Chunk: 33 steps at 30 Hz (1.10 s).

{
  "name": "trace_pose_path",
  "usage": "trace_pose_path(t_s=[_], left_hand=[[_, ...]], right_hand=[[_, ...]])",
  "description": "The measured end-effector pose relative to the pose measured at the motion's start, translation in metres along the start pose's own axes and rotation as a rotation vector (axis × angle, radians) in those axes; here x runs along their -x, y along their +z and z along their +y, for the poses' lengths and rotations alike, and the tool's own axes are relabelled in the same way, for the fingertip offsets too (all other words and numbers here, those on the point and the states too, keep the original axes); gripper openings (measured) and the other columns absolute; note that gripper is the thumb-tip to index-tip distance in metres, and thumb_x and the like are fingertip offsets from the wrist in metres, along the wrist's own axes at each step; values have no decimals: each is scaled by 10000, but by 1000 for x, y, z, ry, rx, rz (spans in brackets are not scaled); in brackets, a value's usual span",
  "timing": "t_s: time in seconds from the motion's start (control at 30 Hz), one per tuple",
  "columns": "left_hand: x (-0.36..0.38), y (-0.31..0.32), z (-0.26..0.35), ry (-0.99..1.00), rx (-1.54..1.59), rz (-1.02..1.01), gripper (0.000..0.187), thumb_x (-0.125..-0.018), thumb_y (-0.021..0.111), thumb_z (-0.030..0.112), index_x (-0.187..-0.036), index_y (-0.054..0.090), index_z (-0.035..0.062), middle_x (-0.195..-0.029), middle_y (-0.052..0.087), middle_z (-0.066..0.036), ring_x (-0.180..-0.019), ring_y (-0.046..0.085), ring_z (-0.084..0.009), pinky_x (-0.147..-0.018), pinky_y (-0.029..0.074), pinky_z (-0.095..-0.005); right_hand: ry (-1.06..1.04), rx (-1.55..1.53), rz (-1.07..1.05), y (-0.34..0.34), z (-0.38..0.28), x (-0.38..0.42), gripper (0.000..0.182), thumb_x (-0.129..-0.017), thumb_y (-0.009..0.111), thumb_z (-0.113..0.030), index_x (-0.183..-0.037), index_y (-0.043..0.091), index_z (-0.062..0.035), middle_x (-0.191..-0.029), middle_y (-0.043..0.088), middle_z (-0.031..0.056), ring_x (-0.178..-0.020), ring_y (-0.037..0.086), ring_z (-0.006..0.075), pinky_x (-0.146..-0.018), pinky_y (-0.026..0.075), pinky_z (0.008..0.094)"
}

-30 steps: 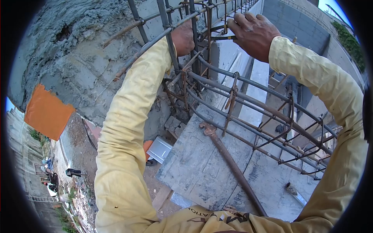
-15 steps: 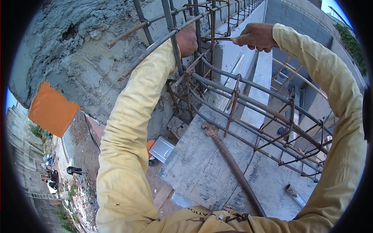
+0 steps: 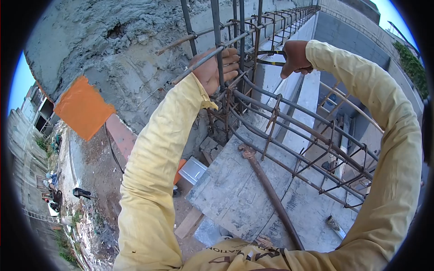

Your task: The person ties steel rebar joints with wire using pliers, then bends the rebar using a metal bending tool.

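My left hand (image 3: pixel 212 74) is among the upright steel bars, its fingers stretched out and apart behind a vertical rebar (image 3: pixel 218 40). Nothing shows in its grip, and part of the palm is hidden by the bars. A pair of pliers (image 3: pixel 271 58) with black and yellow handles is in my right hand (image 3: pixel 296 58). The handles stand apart, and the tool's head lies at a thin upright bar, where its jaws are hard to make out. Below both hands, a rebar cage (image 3: pixel 303 131) with tied stirrups runs down to the right.
A rusty steel bar with a clawed end (image 3: pixel 273 194) lies on the grey boards (image 3: pixel 226 180). Rough concrete (image 3: pixel 135 58) rises at the left, with an orange panel (image 3: pixel 85 108) beside it. Ground lies far below at left. Another rebar cage (image 3: pixel 289 22) extends away along the wall.
My left hand has opened its fingers and turned its palm into view. The pliers' handles have spread apart in my right hand. The view has shifted slightly.
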<state>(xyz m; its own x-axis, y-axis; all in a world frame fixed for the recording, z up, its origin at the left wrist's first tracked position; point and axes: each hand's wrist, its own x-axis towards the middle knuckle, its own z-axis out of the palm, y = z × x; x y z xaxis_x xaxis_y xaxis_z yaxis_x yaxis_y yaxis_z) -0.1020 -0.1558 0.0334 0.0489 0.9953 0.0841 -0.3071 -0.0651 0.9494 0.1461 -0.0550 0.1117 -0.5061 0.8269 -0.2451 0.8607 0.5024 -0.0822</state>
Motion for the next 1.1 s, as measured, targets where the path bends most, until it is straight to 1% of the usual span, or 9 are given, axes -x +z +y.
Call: trace_pose_path(t_s=[0.1, 0.2, 0.27, 0.33, 0.5, 0.67, 0.8, 0.97, 1.1], left_hand=[[49, 15, -5, 152, -156, 228, 504, -1037, 457, 381, -1378, 480, 11, -1388, 522, -157, -1303, 482, -258, -1057, 416, -387], [117, 24, -28, 413, -376, 385, 442, -1020, 518, 361, -1277, 582, 7, -1159, 640, -79, -1034, 584, -147, -892, 468, -297], [168, 36, -52, 514, -323, 324, 378, -1010, 549, 308, -1256, 599, 24, -1125, 664, -76, -1001, 601, -137, -868, 479, -278], [216, 38, -80, 404, -431, 245, 387, -1014, 531, 333, -1238, 603, 26, -1194, 659, -91, -1092, 625, -195, -900, 504, -330], [269, 38, -151, 545, -863, 225, 270, -898, 679, 196, -1115, 660, 35, -1057, 678, -159, -983, 655, -324, -849, 532, -386], [266, 44, -170, 623, -814, 295, 318, -915, 661, 317, -1051, 677, 29, -1010, 689, -145, -961, 658, -338, -843, 526, -408], [265, 37, -175, 656, -807, 308, 306, -908, 674, 310, -1028, 679, 29, -980, 691, -145, -942, 660, -338, -823, 529, -410], [266, 36, -176, 629, -771, 263, 288, -894, 691, 284, -1016, 676, 24, -951, 694, -145, -898, 661, -331, -790, 536, -399], [268, 36, -177, 617, -770, 262, 274, -887, 699, 267, -1011, 677, 23, -925, 696, -148, -861, 663, -328, -762, 539, -395]], right_hand=[[79, -306, -186, -1, 14, -11, 292, -749, 790, -203, -698, 587, 2, -509, 523, 50, -362, 459, 142, -366, 407, 309], [-16, -81, 94, 12, 9, 4, 306, -765, 764, -206, -886, 594, 17, -650, 608, 113, -494, 570, 199, -466, 480, 350], [-172, 373, 503, 33, 11, 10, 426, -830, 692, -275, -1114, 526, -3, -961, 680, 183, -901, 674, 360, -824, 515, 501], [-352, 657, 902, 52, 22, 10, 462, -902, 649, -346, -1190, 519, -8, -1000, 670, 192, -892, 674, 373, -857, 523, 483], [-209, 615, 571, 33, 9, 15, 478, -962, 565, -434, -1197, 562, -17, -1004, 672, 189, -875, 676, 372, -851, 528, 479], [-181, 305, 179, 1, 16, -4, 614, -985, 467, -541, -1005, 678, 35, -876, 693, 201, -869, 673, 372, -824, 518, 469], [-266, 285, 218, 4, 15, -1, 672, -995, 414, -570, -1083, 697, 33, -926, 703, 236, -874, 667, 377, -840, 508, 468], [-141, 418, 573, 49, -13, 21, 286, -926, 610, -305, -1127, 633, -102, -1128, 574, 163, -964, 654, 370, -832, 517, 481], [-246, 427, 486, 65, 2, 14, 210, -904, 600, -259, -1029, 627, -91, -1030, 622, 111, -894, 648, 365, -792, 523, 460]])
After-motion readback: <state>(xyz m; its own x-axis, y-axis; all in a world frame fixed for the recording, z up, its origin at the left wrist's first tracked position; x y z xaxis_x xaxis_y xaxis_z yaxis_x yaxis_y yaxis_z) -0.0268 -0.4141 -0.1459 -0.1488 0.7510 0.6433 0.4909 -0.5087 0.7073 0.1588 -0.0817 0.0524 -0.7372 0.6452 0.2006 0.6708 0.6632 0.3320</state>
